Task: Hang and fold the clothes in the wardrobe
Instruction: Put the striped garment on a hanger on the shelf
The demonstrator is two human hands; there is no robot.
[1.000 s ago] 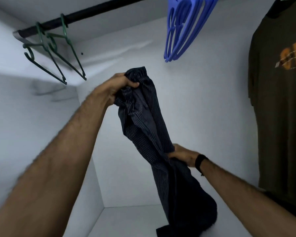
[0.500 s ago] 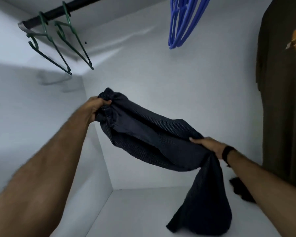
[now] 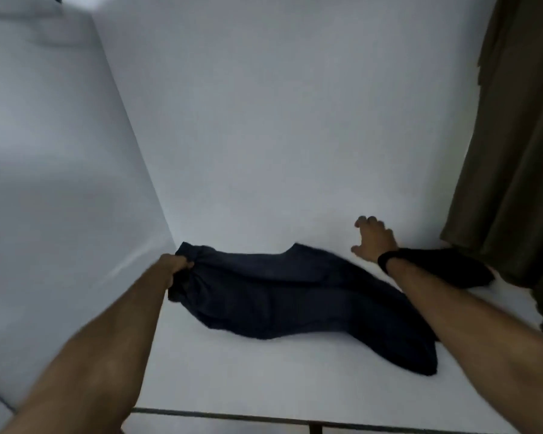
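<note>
A dark navy pinstriped garment (image 3: 295, 299) lies stretched out across the white wardrobe shelf (image 3: 263, 377), running from the back left corner toward the front right. My left hand (image 3: 174, 266) grips its bunched left end near the corner. My right hand (image 3: 373, 241) hovers above the shelf behind the garment with relaxed, spread fingers and holds nothing. A black band sits on that wrist.
An olive-brown T-shirt (image 3: 514, 151) hangs at the right, its hem near the shelf. A small black cloth item (image 3: 451, 270) lies on the shelf under it, behind my right forearm. White walls close in the left and back. The shelf's front edge (image 3: 232, 416) runs below.
The garment came down from the air and now lies on the shelf. My right hand let go of it and moved back-right. The view tilted down, so the rod and hangers left the frame.
</note>
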